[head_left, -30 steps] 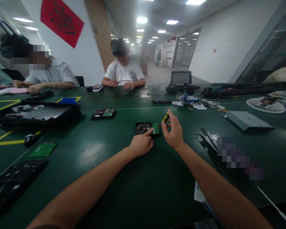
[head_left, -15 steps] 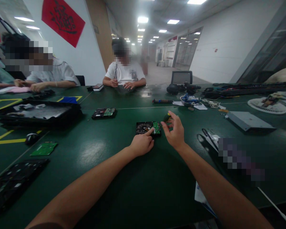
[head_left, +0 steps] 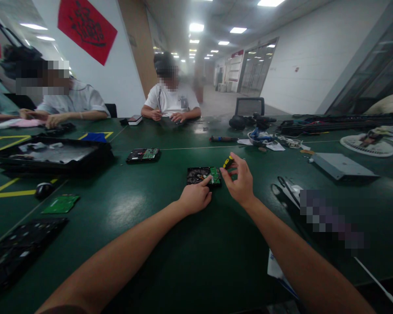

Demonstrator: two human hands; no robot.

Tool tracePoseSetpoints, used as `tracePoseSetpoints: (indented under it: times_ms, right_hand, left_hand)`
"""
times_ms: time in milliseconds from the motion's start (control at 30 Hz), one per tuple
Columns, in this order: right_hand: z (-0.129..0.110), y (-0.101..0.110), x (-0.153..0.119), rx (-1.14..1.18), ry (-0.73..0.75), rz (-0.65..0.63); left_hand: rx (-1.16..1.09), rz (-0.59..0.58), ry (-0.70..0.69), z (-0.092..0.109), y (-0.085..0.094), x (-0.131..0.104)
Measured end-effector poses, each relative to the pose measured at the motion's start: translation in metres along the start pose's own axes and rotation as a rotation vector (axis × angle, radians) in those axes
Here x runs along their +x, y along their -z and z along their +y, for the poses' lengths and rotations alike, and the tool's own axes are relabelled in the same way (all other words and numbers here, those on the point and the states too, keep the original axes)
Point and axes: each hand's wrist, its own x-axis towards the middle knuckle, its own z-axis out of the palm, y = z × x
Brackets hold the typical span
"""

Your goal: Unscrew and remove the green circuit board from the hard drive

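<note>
Screwdriver between slightly parted right-hand fingers

Hard drive on table

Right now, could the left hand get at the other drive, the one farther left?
Probably yes: only green tabletop seems to lie between the left hand and the farther-left drive, though its index finger, apparently on the nearer drive, would have to lift first.
</note>
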Motion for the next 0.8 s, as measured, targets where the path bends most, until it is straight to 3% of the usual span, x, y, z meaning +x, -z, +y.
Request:
tracePoseSetpoints:
  times_ms: [800]
  right_hand:
    - [-0.0035, 0.0017, 0.0009, 0.026, 0.007, -0.027]
  left_hand:
    - [0.0, -0.008, 0.013, 0.0018, 0.0007, 0.0004]
